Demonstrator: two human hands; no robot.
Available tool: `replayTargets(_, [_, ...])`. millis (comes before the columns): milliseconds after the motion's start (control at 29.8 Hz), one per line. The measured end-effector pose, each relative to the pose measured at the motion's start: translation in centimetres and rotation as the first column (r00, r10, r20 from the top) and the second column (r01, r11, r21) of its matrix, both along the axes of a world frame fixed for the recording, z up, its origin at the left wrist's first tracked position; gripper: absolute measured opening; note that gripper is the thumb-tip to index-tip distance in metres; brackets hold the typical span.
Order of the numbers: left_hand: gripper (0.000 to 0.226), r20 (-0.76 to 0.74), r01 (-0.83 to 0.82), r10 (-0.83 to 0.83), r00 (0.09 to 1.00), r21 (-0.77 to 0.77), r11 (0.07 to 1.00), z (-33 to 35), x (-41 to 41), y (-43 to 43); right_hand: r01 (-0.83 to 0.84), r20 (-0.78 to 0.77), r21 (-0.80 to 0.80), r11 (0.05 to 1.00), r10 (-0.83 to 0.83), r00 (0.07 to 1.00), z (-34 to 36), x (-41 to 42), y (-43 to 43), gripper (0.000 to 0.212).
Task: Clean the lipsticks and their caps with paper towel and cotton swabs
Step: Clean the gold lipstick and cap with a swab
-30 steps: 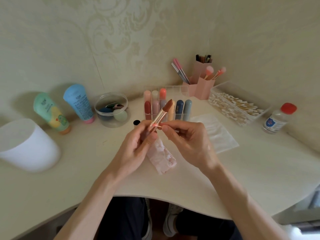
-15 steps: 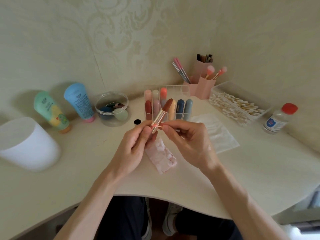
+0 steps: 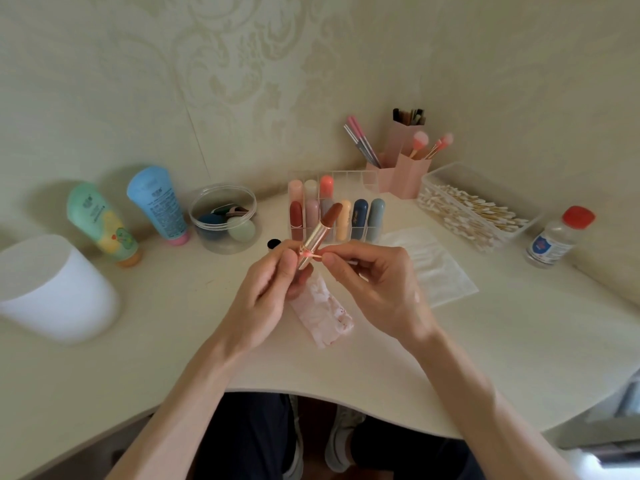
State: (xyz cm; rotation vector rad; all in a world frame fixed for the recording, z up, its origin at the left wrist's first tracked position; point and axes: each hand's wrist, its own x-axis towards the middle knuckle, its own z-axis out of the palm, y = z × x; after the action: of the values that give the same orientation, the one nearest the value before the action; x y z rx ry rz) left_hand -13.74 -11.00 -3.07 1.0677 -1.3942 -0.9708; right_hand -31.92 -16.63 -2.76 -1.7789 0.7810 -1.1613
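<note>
My left hand (image 3: 268, 294) holds an open lipstick (image 3: 320, 233) with a gold tube and a brown-red bullet, tilted up to the right. My right hand (image 3: 375, 284) pinches a cotton swab (image 3: 313, 255) whose reddened tip touches the gold tube near its base. A stained, crumpled paper towel (image 3: 323, 315) lies on the desk under my hands. Behind them a clear organizer (image 3: 346, 178) holds several capped lipsticks. A small black cap (image 3: 274, 243) stands on the desk just left of my fingers.
A clear box of cotton swabs (image 3: 474, 211), a red-capped bottle (image 3: 557, 237) and a flat clear packet (image 3: 436, 268) sit at the right. Pink brush holders (image 3: 405, 168) stand at the back. A sponge jar (image 3: 223, 218), two tubes (image 3: 157, 204) and a white bin (image 3: 52, 289) stand left.
My left hand has shifted its fingers up the tube and turned the lipstick slightly. The swab tip stays against the gold tube near its base.
</note>
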Motion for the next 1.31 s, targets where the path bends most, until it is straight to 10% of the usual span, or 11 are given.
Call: replayTargets(1307, [0.026, -0.012, 0.017, -0.018, 1.0, -0.038, 0.999, -0.11, 0.07, -0.02, 0.012, -0.006, -0.006, 1.0, -0.012, 1.0, 0.32, -0.06, 0.21, 0.013])
